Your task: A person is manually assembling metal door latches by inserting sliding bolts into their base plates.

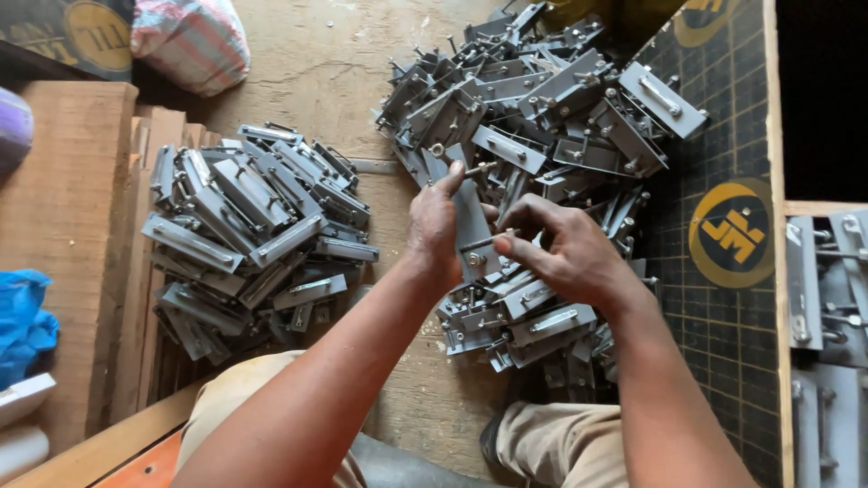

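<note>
Head camera looks down at a rough, worn wooden floor (325, 63) where we sit. Our left hand (436, 226) grips a long grey metal plate (470, 221) and holds it above the floor, in front of us. Our right hand (556, 248) pinches a small bolt (477, 242) against this plate with thumb and fingers. Behind the hands lies a big loose heap of grey metal brackets (542, 99). On the left a second pile of brackets (253, 226) rests beside wooden boards (63, 226). On the right we see a dark gridded panel (723, 117) with a yellow round mark. A blue plastic bag (23, 321) lies at the left edge, and a striped sack (192, 41) at the top.
</note>
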